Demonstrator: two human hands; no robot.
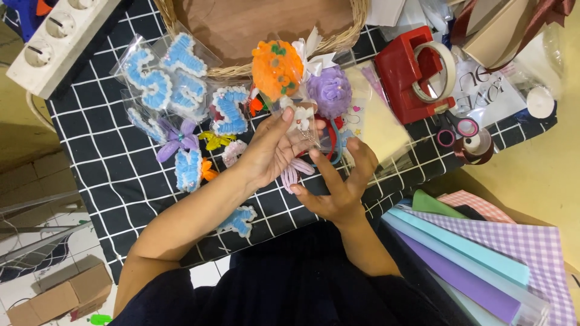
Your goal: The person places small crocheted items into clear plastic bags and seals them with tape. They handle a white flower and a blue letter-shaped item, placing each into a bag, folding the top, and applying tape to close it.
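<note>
1. Clear plastic wrap crinkles round a small white charm (300, 118) that my left hand (272, 148) pinches at centre frame, thumb and fingers closed on it.
2. My right hand (341, 187), just below, is open, fingers spread, gripping nothing.
3. I judge I'm mid-packing: next calls for steadying the wrap beside the orange pompom (277, 69).

We saw a black grid-patterned cloth (121, 175) covering the counter. At twelve o'clock sat a wicker basket (266, 30); at two o'clock, a red tape dispenser (408, 78) with small scissors (453, 128) just beside it. A white power strip (57, 36) lay at ten o'clock, and coloured paper sheets (483, 253) at four o'clock.
</note>
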